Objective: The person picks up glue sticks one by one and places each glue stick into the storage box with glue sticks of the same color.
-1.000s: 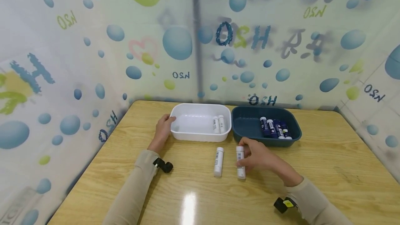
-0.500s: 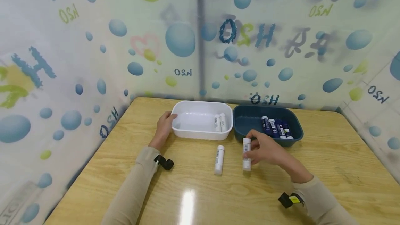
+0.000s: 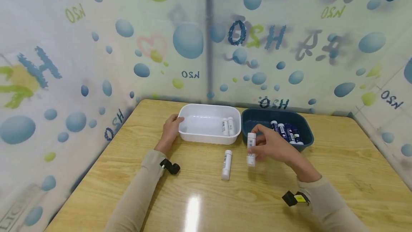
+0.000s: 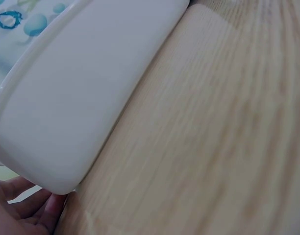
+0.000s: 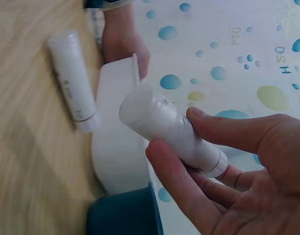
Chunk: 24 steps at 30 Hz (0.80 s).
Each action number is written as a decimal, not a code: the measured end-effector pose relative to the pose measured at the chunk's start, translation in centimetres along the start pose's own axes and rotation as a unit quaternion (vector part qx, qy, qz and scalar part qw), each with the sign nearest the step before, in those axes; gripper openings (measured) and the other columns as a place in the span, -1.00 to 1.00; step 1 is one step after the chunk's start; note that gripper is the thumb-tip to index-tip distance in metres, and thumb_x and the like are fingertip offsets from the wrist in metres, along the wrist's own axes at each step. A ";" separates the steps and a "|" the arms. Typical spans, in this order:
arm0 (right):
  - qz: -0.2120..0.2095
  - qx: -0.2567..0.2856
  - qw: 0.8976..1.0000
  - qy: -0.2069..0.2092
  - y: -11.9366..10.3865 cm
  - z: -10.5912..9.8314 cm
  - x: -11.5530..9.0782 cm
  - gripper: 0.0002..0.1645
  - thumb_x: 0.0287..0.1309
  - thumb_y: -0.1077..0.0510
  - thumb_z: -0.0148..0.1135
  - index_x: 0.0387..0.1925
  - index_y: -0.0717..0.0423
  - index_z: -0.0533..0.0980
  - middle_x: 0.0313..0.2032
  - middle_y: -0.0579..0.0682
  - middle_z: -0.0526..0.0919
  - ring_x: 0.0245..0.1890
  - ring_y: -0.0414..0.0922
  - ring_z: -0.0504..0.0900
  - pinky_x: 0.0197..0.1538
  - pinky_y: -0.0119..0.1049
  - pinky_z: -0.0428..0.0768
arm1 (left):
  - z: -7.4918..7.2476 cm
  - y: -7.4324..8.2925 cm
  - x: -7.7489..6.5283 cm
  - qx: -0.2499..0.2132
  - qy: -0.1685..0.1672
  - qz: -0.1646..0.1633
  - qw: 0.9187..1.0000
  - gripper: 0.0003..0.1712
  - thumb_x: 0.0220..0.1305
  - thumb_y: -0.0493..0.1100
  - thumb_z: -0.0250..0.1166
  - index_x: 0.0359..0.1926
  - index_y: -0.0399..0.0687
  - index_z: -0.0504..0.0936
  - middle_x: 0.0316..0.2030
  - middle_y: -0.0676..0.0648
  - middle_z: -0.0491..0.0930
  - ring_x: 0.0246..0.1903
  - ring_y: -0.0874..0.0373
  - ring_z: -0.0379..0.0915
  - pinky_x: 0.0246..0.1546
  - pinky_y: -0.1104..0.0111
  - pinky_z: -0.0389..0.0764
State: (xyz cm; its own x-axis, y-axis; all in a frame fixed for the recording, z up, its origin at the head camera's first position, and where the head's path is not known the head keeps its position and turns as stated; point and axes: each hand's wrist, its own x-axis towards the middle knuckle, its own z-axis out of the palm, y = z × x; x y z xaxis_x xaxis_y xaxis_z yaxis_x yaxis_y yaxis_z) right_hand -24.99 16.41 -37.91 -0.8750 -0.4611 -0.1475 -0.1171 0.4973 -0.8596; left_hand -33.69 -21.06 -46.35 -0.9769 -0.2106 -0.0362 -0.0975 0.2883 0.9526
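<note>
My right hand (image 3: pixel 273 145) pinches a white glue stick (image 5: pixel 162 120) between thumb and fingers, holding it nearly upright in front of the dark blue bin (image 3: pixel 254 117). In the right wrist view its base end faces the camera. My left hand (image 3: pixel 170 131) grips the left end of the white bin (image 3: pixel 206 139), thumb at the rim and fingers by the outer wall and lower corner (image 4: pixel 62 181). Two white glue sticks (image 3: pixel 227 127) lie inside this bin, at its right end. Another white glue stick (image 3: pixel 226 165) lies on the table in front of it.
Several blue glue sticks with white ends (image 3: pixel 291 134) lie at the right of the dark blue bin, partly behind my right hand. Both bins stand side by side at the back of the wooden table (image 3: pixel 264 203). Behind them hangs a patterned curtain (image 3: pixel 161 92).
My right hand has raised the white glue stick off the table and brought it closer to the bins. My left hand keeps its hold on the white bin. The head view has shifted slightly.
</note>
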 end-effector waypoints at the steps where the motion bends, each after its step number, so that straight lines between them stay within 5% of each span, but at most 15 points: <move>1: -0.003 0.005 1.000 0.000 -0.3 0.0 0.2 -0.40 0.22 0.24 0.45 0.14 0.23 0.29 -0.19 0.15 0.78 -0.26 -0.04 0.75 -0.14 0.03 0.79 | 0.0 0.0 0.0 0.000 0.000 -0.001 1.000 -0.41 0.51 0.04 0.04 0.37 -0.23 0.45 0.31 -0.29 0.49 0.27 -0.15 0.44 0.38 0.01 0.43; 11: -0.027 0.024 0.999 -0.001 -2.4 0.2 2.4 -0.39 0.24 0.27 0.42 0.16 0.24 0.26 -0.09 0.26 0.77 -0.26 -0.01 0.79 -0.16 0.05 0.79 | 0.1 -0.2 0.0 -0.005 -0.001 0.004 1.000 -0.41 0.51 0.04 0.05 0.37 -0.23 0.45 0.31 -0.29 0.49 0.28 -0.16 0.44 0.39 0.01 0.43; 17: -0.027 -0.034 0.999 0.014 -4.0 0.4 3.9 -0.38 0.25 0.24 0.42 0.19 0.25 0.27 -0.11 0.27 0.75 -0.32 -0.06 0.77 -0.26 -0.15 0.79 | 0.2 -0.4 0.0 0.001 0.004 0.005 1.000 -0.41 0.49 0.03 0.06 0.35 -0.26 0.45 0.29 -0.31 0.50 0.25 -0.18 0.45 0.36 0.00 0.45; 24: -0.026 -0.047 0.998 0.014 -6.9 0.3 5.7 -0.36 0.27 0.23 0.40 0.25 0.22 0.26 -0.13 0.27 0.71 -0.25 0.01 0.75 -0.17 -0.08 0.80 | 0.1 -0.2 0.0 0.002 0.001 -0.002 1.000 -0.39 0.50 0.05 0.04 0.39 -0.22 0.42 0.32 -0.28 0.48 0.28 -0.15 0.43 0.40 0.00 0.43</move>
State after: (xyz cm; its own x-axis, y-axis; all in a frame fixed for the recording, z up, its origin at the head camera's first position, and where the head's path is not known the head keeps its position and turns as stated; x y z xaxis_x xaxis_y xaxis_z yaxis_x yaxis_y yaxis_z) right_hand -29.00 10.14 -33.01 -0.8790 -0.4686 -0.0886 -0.2055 0.5397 -0.8164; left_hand -33.68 -21.08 -46.59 -0.9762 -0.2130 -0.0404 -0.1027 0.2905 0.9514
